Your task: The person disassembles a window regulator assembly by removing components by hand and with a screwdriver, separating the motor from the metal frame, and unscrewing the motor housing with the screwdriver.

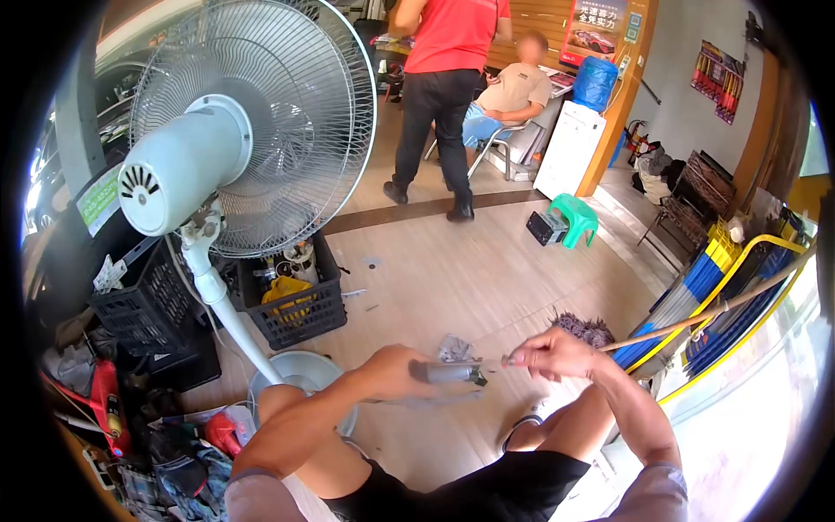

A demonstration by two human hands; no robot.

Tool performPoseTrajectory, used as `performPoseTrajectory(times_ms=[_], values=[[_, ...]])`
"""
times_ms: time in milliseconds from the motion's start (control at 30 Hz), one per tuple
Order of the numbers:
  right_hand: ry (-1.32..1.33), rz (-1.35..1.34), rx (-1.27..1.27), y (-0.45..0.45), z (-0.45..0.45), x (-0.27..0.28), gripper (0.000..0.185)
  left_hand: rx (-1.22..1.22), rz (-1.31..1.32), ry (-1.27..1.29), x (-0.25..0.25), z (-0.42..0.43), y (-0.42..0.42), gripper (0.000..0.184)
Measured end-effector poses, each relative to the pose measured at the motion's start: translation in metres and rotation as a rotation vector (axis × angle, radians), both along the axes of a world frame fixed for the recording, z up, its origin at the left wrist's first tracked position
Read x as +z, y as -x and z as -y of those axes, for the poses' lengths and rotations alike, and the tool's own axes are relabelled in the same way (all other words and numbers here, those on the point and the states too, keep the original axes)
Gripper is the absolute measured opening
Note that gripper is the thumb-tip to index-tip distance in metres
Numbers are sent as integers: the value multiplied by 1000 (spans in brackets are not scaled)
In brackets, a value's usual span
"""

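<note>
My left hand point(404, 372), blurred by motion, is closed around a grey cylindrical piece point(450, 373) with a dark end, held out over the floor between my knees. Its exact kind is too smeared to tell. A thin, pale rod-like piece point(492, 361) runs from near the cylinder's end to my right hand point(552, 354). The thumb and fingertips of that hand pinch its outer end. Whether the rod is joined to the cylinder, I cannot tell.
A standing fan point(196, 161) rises at left beside black crates point(300, 317) and a pale bucket point(326, 376). A crumpled wad point(455, 348) and mop head point(583, 331) lie ahead. A green stool point(576, 217) stands farther off. Two people point(448, 96) point(513, 91) are at the back.
</note>
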State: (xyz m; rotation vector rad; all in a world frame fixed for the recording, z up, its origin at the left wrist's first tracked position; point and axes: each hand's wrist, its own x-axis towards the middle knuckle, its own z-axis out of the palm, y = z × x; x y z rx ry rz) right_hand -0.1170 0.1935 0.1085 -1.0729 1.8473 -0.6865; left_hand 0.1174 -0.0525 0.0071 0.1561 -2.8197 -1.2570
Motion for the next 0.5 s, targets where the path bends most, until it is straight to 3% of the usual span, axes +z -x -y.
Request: performPoseTrajectory(times_ms=[100,233,500], values=[[-63,-136,118,-13,-7,-2,34,16,-56,18,-13,6,10,55],[-52,-35,27,-3,-12,-7,36,-7,22,28,-3,-3,17,52],[-267,-44,214,-1,-16,24,41,-107,45,110,-4,-23,23,47]])
